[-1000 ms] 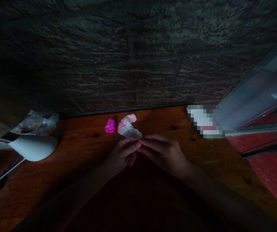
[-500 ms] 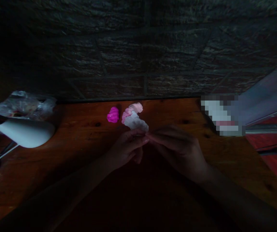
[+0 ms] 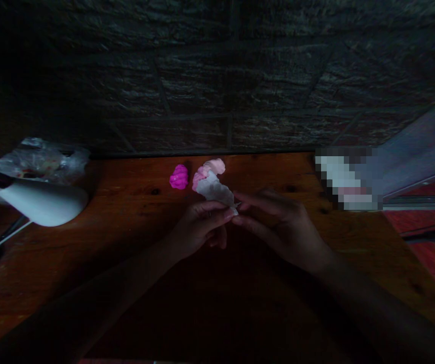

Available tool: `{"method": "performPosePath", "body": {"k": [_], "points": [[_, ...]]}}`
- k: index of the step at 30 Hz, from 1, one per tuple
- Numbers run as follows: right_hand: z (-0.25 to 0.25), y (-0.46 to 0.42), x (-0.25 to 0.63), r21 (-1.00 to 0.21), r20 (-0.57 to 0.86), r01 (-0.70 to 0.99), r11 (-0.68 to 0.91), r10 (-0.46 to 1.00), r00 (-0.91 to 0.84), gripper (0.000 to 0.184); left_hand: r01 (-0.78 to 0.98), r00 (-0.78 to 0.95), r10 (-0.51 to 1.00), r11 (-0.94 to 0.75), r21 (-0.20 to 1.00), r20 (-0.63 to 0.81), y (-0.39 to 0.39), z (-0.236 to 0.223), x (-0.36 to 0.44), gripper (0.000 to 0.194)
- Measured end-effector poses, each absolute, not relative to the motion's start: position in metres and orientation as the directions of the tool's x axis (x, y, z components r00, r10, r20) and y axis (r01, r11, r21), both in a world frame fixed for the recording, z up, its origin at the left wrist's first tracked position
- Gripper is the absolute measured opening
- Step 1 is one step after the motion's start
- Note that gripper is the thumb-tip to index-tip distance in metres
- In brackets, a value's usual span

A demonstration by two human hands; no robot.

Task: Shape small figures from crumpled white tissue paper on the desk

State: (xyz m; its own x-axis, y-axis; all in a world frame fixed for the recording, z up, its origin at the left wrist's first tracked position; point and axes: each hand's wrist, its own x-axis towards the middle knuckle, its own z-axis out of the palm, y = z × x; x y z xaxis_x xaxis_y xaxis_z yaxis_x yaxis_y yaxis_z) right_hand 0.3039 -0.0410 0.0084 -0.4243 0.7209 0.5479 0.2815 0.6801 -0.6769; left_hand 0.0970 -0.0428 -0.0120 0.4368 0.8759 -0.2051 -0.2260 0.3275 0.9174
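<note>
One crinkled white sheet sits over the table, its near edge pinched in your left hand; your right hand has thumb and forefinger parted by its tip. Beyond: a pink lump, a magenta lump; rightward, a pixelated object, unreadable.

There are two hands, two pink lumps, one white piece.

Passage: wooden tabletop, between right hand and pixelated object. Obstacles: wall, behind; white rounded object, left; magenta lump, pale pink lump, white piece, beyond left hand.
</note>
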Motion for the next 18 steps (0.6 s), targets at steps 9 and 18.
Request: {"method": "performPosePath", "body": {"k": [9,18], "points": [[0.0129,-0.0401,0.3035,-0.739,0.507,0.19,0.646,0.719,-0.475,0.026,-0.195,0.491,0.841,0.36,0.912,-0.227,-0.0433,-0.0128,0.0946,0.038],[0.0085,-0.0443,0.301,-0.615,0.617,0.286,0.735,0.674,-0.406,0.012,-0.217,0.523,0.821,0.386,0.897,-0.227,-0.042,-0.0138,0.0935,0.047]]}}
